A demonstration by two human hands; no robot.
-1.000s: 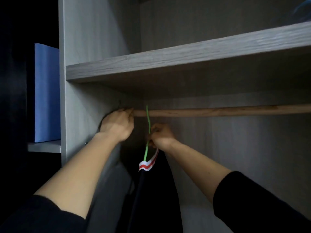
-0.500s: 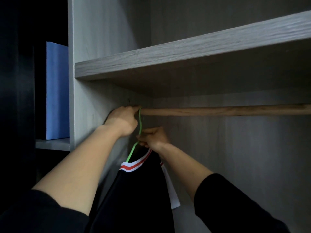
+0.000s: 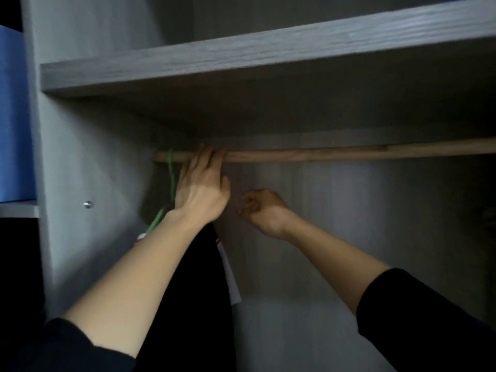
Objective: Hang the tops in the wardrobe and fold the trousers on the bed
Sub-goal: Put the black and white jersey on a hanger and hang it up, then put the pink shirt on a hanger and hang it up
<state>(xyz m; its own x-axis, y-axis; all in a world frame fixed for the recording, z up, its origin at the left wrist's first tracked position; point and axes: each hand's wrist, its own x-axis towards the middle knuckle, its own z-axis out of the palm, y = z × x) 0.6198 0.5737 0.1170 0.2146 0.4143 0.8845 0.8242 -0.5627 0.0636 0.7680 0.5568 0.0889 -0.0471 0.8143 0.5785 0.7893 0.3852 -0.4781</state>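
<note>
— So, where is the top?
— Inside the wardrobe (image 3: pixel 349 224). A green hanger (image 3: pixel 170 173) is hooked over the wooden rail (image 3: pixel 322 154) close to its left end, near the side wall (image 3: pixel 80 157). The black top (image 3: pixel 204 277) drops from it, partly hidden behind the left forearm.
— And the hands?
— The left hand (image 3: pixel 201 194) reaches up just right of the hook, its fingers (image 3: pixel 212 159) straight and laid against the front of the rail. It grips nothing. The right hand (image 3: pixel 264 210) is below the rail and a little further right, apart from both rail and garment. Its fingers are curled in, and I see nothing held in them.
— Any detail on the garment?
— A bit of red-and-white trim (image 3: pixel 139 237) shows beside the left forearm, and a white label (image 3: pixel 228 272) hangs along the top's right edge.
— What else is around?
— A grey wood-grain shelf (image 3: pixel 241 57) spans the wardrobe above the rail. A small metal peg (image 3: pixel 88 204) sits in the side wall, and a blue panel (image 3: pixel 13 116) stands outside to the left. Dark sleeves (image 3: pixel 429 318) end partway up both forearms.
</note>
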